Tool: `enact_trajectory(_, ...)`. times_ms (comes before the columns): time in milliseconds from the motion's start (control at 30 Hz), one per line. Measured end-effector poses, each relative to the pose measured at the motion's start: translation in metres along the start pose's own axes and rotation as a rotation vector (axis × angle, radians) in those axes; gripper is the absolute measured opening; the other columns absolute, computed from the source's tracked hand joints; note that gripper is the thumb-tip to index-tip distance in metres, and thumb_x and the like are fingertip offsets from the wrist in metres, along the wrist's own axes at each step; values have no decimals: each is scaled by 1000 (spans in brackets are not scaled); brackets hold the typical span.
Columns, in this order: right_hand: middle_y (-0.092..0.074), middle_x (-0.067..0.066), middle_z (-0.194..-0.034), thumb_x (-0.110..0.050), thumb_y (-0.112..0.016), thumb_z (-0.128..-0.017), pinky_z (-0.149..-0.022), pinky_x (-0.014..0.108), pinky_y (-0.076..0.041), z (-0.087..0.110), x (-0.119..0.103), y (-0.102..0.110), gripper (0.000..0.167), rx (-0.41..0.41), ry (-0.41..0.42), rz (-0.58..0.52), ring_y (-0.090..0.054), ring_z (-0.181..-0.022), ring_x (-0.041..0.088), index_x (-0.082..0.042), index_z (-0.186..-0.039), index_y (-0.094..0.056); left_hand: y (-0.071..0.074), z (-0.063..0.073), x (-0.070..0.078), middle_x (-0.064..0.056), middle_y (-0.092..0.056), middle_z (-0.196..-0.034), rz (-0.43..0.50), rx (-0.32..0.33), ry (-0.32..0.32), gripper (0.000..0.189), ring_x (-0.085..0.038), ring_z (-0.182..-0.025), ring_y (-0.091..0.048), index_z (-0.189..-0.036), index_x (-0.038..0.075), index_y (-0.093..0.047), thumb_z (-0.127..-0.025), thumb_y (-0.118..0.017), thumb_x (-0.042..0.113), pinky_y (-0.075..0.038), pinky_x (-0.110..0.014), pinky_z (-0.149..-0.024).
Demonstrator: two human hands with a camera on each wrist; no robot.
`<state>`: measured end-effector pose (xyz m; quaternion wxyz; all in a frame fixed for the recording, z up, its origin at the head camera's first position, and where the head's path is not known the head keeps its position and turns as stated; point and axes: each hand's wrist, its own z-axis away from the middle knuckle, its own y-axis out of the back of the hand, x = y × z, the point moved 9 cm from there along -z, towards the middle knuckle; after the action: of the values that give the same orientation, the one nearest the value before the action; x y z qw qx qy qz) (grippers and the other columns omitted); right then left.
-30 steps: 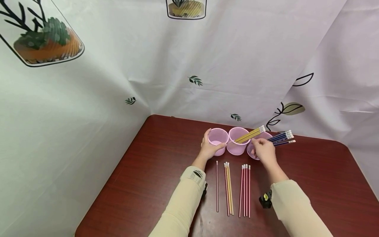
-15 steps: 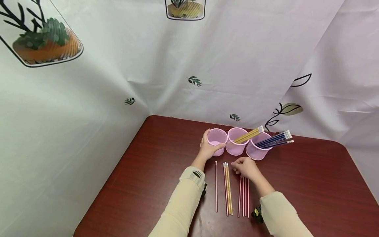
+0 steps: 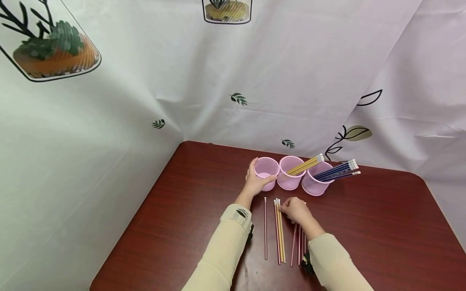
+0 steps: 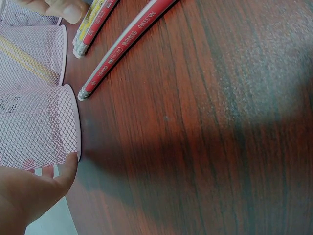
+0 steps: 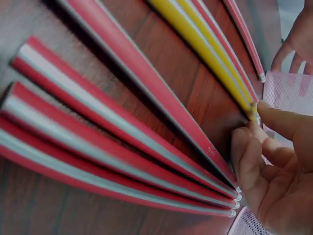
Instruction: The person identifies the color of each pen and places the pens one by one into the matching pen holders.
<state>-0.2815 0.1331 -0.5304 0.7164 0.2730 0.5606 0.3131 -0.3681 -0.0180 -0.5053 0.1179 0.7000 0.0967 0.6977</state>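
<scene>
Desk [image 3: 189,218] of reddish-brown wood grain bears a pink mesh middle cup [image 3: 289,184], yellow pencils [image 3: 307,165] leaning rightward inside it. Just left of the middle cup, the left cup [image 3: 269,165] stands upright, a person's left hand [image 3: 253,184] curling its grip around the side. Just right of the middle cup, the right cup [image 3: 314,187] holds blue pencils [image 3: 335,171], also slanting right. On the near side of the middle cup, the right hand [image 3: 296,210] has its grip at the eraser end of a yellow pencil [image 5: 198,42], pinching it between thumb and fingers, alongside a red pencil [image 3: 278,242]. A lone pencil [image 3: 265,230], also red, lies to the near left of the middle cup; four red pencils [image 5: 127,117] lie in front of it, partly hidden by the right hand in the head view. Behind the middle cup hangs white cloth [image 3: 204,60] printed with plants.
</scene>
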Motion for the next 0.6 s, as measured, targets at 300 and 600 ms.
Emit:
enact_trajectory(300, -49, -2, -44, -16, -65, -77, -39, 28, -44, -1, -6, 3, 22, 30, 10, 69, -49, -33, 11, -8, -59, -58, 0, 0, 0, -11, -33, -141, -10, -3, -2, 93, -34, -124, -30, -142, 28, -27, -68, -83, 30, -32, -49, -97)
enact_trajectory(600, -51, -1, -44, -20, -65, -70, -47, 34, -43, -2, -12, 5, 26, 77, 31, 184, -48, -31, 12, -13, -49, -54, 0, 1, 2, -11, -33, -141, -6, -3, -5, 92, -34, -124, -30, -142, 30, -27, -68, -83, 30, -32, -49, -97)
